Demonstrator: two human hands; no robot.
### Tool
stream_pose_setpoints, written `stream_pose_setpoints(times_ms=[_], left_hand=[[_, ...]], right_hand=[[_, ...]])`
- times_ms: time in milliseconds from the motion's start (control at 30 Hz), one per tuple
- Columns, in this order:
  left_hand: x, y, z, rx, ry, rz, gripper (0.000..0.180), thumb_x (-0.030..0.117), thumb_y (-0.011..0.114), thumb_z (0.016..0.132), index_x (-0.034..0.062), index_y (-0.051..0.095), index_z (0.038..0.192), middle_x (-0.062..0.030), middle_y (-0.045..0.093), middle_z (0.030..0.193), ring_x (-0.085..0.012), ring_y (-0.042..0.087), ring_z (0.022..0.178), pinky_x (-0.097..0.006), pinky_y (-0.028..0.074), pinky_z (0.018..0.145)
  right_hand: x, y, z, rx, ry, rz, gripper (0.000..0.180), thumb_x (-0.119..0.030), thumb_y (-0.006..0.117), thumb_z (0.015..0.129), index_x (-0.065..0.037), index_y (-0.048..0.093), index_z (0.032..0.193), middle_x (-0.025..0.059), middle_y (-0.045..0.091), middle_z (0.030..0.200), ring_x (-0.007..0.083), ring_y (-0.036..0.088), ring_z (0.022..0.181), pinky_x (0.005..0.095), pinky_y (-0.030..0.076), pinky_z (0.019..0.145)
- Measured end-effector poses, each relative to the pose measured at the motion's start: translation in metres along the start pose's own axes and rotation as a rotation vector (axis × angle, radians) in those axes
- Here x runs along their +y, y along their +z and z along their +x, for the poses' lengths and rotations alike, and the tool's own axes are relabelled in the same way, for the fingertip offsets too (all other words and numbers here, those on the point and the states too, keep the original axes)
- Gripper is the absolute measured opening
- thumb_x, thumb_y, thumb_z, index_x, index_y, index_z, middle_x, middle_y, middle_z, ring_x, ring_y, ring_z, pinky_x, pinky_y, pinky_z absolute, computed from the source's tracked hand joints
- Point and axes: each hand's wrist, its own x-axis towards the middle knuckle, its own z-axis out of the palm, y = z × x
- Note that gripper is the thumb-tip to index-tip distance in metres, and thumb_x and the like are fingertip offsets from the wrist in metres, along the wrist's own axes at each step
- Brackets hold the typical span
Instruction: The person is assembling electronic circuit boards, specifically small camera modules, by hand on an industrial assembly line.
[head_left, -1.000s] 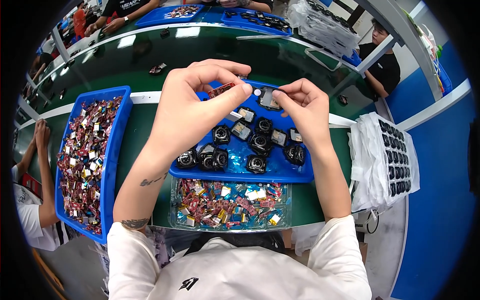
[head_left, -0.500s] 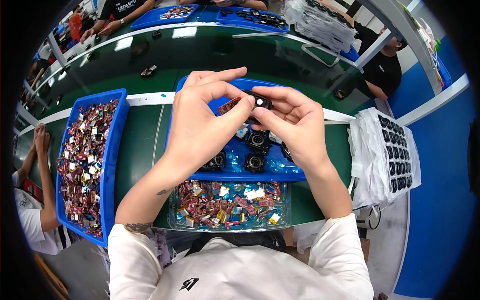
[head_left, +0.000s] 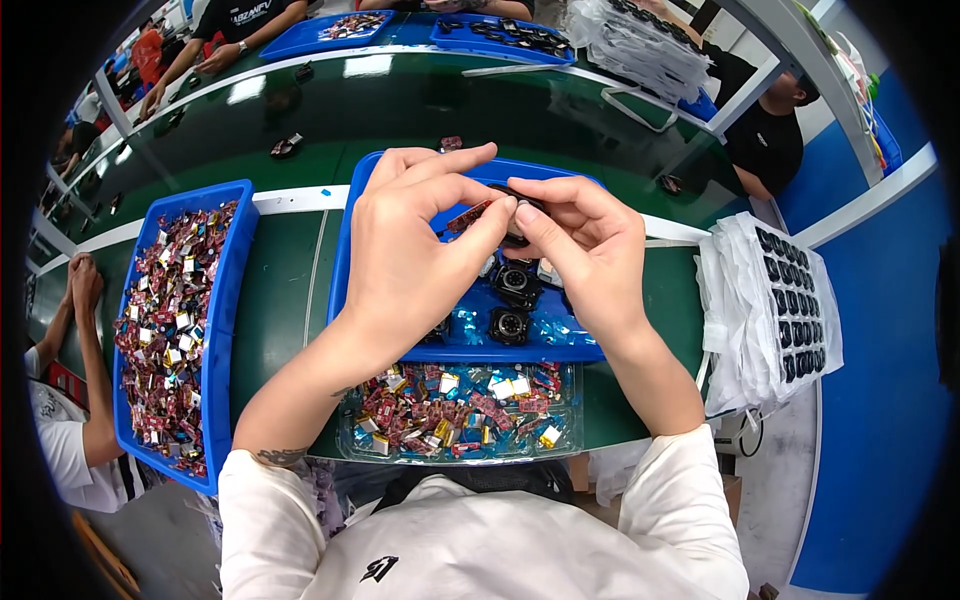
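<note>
Above the blue tray, both my hands meet over a small black watch case [head_left: 514,240], which is mostly covered by the fingers. My right hand [head_left: 590,235] grips the case between thumb and fingers. A small red circuit board [head_left: 466,216] shows between the thumb and index finger of my left hand [head_left: 410,230], beside the case. Both thumb tips press together at the case; whether the board is joined to it is hidden. Below, the blue tray [head_left: 400,352] holds several black watch cases [head_left: 509,325] and bits of blue film [head_left: 466,326].
Nearest me is a clear plastic tray [head_left: 345,440] of red boards and batteries. A long blue bin [head_left: 222,350] of similar parts stands left. Stacked white trays [head_left: 735,300] with black pieces stand right. Beyond runs a green belt [head_left: 400,110] carrying parts, with co-workers around it.
My thumbs have closed together over the watch case, covering its pale round spot. Parts on the green belt have shifted left, and a reddish one now shows beyond my left hand.
</note>
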Motion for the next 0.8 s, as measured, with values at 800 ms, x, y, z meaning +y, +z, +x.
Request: stream_pose_setpoints(times_ms=[800], left_hand=[[0.002, -0.007, 0.003, -0.242, -0.247, -0.264, 0.014, 0.013, 0.072, 0.082, -0.0004, 0.07, 0.087, -0.0004, 0.066, 0.077, -0.0045, 0.052, 0.067, -0.02, 0.04, 0.062]], right_hand=[[-0.002, -0.013, 0.008, 0.133, 0.042, 0.054, 0.02, -0.007, 0.066, 0.086, 0.003, 0.064, 0.103, 0.0061, 0.068, 0.089, 0.0072, 0.063, 0.078, 0.0196, 0.049, 0.066]])
